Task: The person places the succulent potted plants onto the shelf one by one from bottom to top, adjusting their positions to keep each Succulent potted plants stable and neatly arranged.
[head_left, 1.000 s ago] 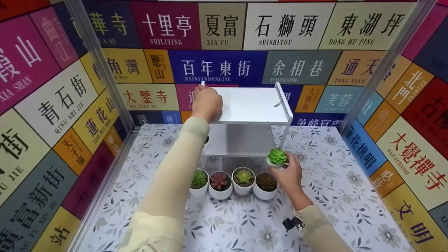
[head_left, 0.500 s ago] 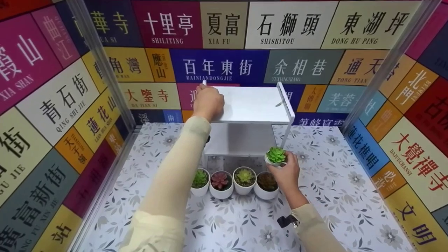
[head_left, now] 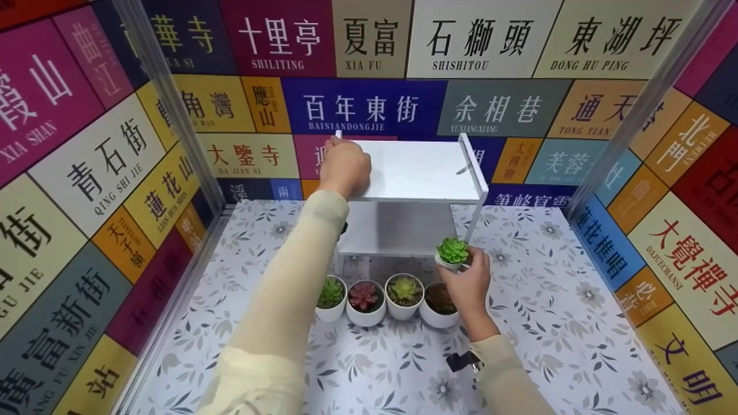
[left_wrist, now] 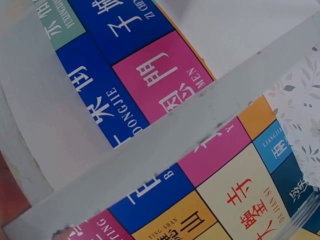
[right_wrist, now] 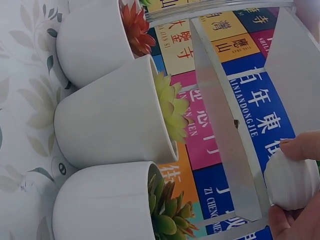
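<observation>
A white two-tier shelf rack (head_left: 421, 170) stands at the back of the table. My left hand (head_left: 346, 169) grips its top left side, fingers curled over the raised edge; in the left wrist view a long bar of the rack (left_wrist: 200, 120) crosses diagonally. Between thumb and fingers, my right hand (head_left: 473, 282) holds a small green succulent (head_left: 452, 251) in a white pot (right_wrist: 290, 182), raised in front of the lower tier's right end. Below it, a brown succulent (head_left: 441, 298) in a white pot is partly hidden by that hand.
Left of the brown one, in a row before the rack, sit potted succulents: yellow-green (head_left: 404, 290), red (head_left: 365, 295) and green (head_left: 330, 292). A floral cloth (head_left: 392, 369) covers the table. Colourful sign-printed walls (head_left: 363, 109) surround it on three sides.
My right hand has shifted slightly left and away from me with the green succulent, towards the lower tier. The left hand keeps its grip on the rack.
</observation>
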